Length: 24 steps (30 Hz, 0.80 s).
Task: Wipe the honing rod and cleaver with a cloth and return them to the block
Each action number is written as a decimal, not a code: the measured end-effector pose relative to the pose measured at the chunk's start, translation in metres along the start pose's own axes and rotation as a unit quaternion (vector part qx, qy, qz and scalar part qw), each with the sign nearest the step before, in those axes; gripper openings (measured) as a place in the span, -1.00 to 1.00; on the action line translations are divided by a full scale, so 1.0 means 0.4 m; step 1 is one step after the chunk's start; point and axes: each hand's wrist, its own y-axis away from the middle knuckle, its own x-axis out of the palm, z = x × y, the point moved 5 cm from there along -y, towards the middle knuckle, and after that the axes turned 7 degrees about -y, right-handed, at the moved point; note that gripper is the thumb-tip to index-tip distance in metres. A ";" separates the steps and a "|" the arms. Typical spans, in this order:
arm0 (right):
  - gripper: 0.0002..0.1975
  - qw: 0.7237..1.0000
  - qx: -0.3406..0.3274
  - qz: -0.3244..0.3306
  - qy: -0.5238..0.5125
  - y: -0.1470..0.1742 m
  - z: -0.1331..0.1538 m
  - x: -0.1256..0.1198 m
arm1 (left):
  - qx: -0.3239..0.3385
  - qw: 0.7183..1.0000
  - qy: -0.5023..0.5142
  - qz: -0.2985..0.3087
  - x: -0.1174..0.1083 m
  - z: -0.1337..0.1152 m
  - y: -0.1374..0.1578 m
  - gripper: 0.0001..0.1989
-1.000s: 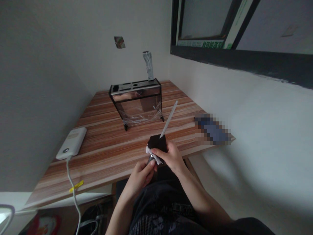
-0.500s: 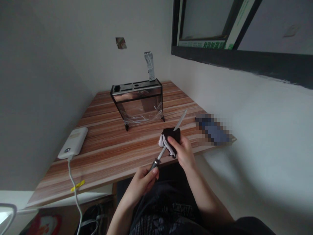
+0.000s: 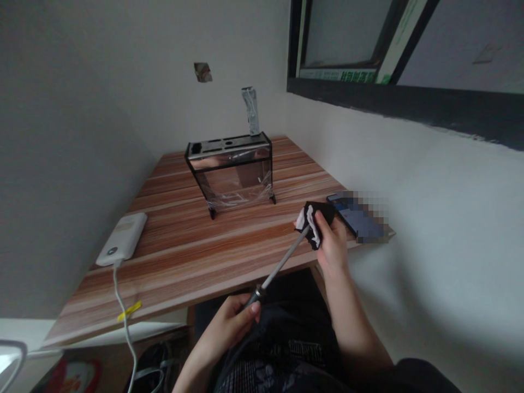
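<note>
A sharpening steel (image 3: pixel 282 263) with a grey rod and dark handle slants up from lower left to upper right. My left hand (image 3: pixel 237 319) is closed around its handle, near the front edge of the table. My right hand (image 3: pixel 333 240) grips a folded black and white cloth (image 3: pixel 313 218), wrapped about the far end of the rod. The rod's tip is hidden in the cloth. Behind stands a knife block (image 3: pixel 231 169) with a black frame, clear panels and slots on top; a silvery wrapped piece (image 3: pixel 251 112) rises from its right end.
The wood-grain table (image 3: pixel 172 229) meets walls at the back and right. A phone (image 3: pixel 360 218), partly pixelated, lies at its right corner. On the left is a white power bank (image 3: pixel 123 237) with a white cable (image 3: pixel 121 303) hanging over the edge, crossing a yellow strip (image 3: pixel 133 309).
My right hand and the cloth have slid up and right along the rod, covering its tip and baring more of it near the handle. My left hand has dropped slightly.
</note>
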 end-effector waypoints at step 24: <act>-0.70 0.957 0.148 0.229 0.096 0.140 -0.081 0.139 | 0.078 0.992 0.076 -0.058 -0.005 -0.091 -0.061 -0.49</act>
